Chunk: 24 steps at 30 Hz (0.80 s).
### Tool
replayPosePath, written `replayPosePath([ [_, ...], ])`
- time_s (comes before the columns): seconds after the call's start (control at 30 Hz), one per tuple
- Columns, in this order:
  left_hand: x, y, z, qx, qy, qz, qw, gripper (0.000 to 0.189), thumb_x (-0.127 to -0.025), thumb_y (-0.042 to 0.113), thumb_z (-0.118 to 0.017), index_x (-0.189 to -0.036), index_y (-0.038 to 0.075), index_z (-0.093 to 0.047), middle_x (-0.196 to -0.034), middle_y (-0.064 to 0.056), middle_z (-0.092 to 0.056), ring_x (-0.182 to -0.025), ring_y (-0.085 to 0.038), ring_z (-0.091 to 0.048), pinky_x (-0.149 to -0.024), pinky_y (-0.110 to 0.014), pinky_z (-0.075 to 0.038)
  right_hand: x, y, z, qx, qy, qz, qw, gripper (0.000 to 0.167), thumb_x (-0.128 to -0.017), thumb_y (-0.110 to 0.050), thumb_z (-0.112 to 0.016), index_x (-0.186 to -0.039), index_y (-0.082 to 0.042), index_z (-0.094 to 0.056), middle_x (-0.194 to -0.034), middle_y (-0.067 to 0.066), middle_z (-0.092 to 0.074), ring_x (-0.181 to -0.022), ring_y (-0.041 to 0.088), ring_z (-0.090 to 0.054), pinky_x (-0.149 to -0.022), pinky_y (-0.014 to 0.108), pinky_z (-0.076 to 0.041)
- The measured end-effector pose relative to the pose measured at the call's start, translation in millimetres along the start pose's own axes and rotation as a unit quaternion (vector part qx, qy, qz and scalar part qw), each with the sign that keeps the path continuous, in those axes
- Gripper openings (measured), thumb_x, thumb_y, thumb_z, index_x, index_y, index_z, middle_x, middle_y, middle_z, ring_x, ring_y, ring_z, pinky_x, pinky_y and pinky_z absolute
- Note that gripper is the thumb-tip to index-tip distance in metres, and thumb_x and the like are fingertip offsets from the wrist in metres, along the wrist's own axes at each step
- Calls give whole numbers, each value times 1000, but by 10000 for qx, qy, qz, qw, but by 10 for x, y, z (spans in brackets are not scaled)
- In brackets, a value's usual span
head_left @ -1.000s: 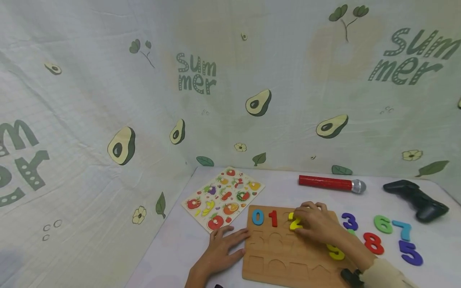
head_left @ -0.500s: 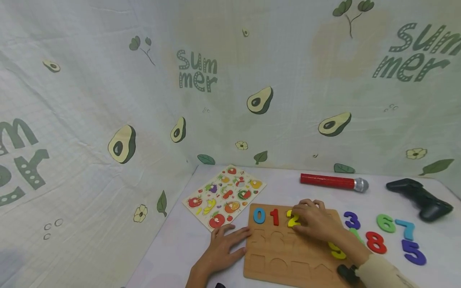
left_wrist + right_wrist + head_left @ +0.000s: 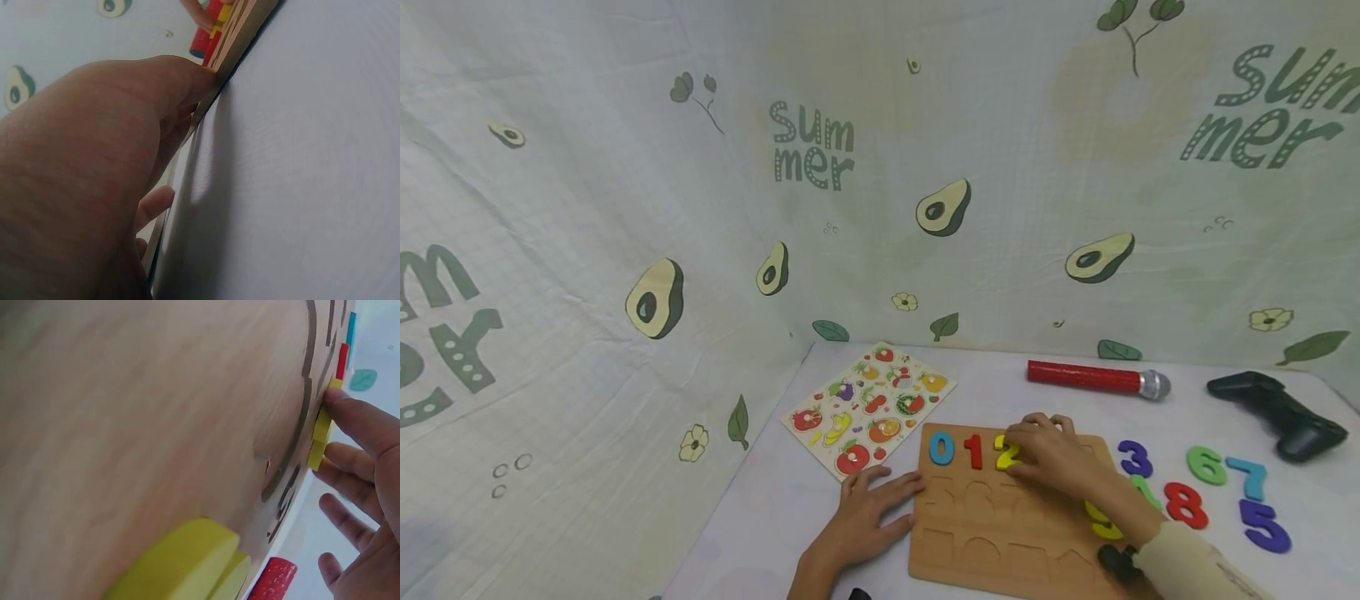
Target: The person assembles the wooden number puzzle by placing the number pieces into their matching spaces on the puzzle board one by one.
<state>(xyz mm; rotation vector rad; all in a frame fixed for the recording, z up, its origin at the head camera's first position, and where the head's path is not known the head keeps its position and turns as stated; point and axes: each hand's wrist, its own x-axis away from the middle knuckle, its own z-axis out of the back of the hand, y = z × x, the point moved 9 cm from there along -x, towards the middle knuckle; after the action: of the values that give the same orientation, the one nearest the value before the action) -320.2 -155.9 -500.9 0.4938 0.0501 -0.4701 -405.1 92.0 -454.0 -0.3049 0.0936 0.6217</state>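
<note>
A wooden number board (image 3: pixel 966 521) lies on the white table, a blue 0 (image 3: pixel 933 448) and a red 1 (image 3: pixel 975 454) in its top row. My right hand (image 3: pixel 1056 457) pinches a yellow number 2 (image 3: pixel 1004 460) beside the 1; in the right wrist view, thumb and fingers grip the piece (image 3: pixel 322 428) at the board's surface. Whether it sits in its recess, I cannot tell. My left hand (image 3: pixel 867 521) rests at the board's left edge, fingertips touching it. A yellow 9 (image 3: pixel 1105 527) lies on the board under my right forearm, partly hidden.
Right of the board lie a purple 3 (image 3: pixel 1142 464), green 6 (image 3: pixel 1197 467), blue 7 (image 3: pixel 1253 477), red 8 (image 3: pixel 1177 504), purple 5 (image 3: pixel 1262 533) and a half-hidden green piece (image 3: pixel 1144 490). Behind are a fruit board (image 3: pixel 850 429), red microphone (image 3: pixel 1082 377) and black game controller (image 3: pixel 1273 414).
My right hand has shifted slightly left along the board's top row with the yellow 2, bringing it closer to the red 1. The left hand stays at the board's edge.
</note>
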Motion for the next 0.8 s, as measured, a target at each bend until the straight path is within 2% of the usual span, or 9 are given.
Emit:
replayPosePath([
  [0.33, -22, 18, -34, -73, -3, -49, 10000, 47, -100, 50, -53, -146, 41, -50, -152, 23, -41, -138, -25, -32, -104, -60, -17, 38, 63, -15, -304, -124, -267, 9991, 35, -83, -39, -81, -111, -19, -74, -107, -4, -70, -118, 35, -51, -95, 67, -28],
  [0.47, -21, 30, -43, -102, 21, -118, 9999, 46, -101, 49, -52, -146, 41, -50, -152, 22, -41, -137, -26, -33, -103, -61, -17, 70, 81, -23, -313, -136, -323, 9989, 37, -84, -39, -81, -114, -20, -72, -110, -4, -69, -120, 35, -50, -97, 67, -27],
  [0.63, -5, 43, -32, -99, 21, -188, 9998, 46, -101, 49, -51, -147, 39, -50, -152, 21, -43, -137, -28, -33, -102, -62, -18, 130, 71, -4, -225, -76, -252, 9994, 46, -85, -41, -79, -123, -16, -69, -117, 1, -67, -121, 35, -49, -98, 67, -27],
  [0.8, 13, 31, 3, -73, -2, -131, 9999, 47, -101, 50, -51, -146, 40, -50, -152, 21, -42, -137, -29, -33, -102, -62, -18, 171, 48, 65, -106, 75, -90, 9999, 46, -86, -39, -78, -124, -14, -68, -119, 2, -68, -122, 36, -49, -98, 66, -29],
])
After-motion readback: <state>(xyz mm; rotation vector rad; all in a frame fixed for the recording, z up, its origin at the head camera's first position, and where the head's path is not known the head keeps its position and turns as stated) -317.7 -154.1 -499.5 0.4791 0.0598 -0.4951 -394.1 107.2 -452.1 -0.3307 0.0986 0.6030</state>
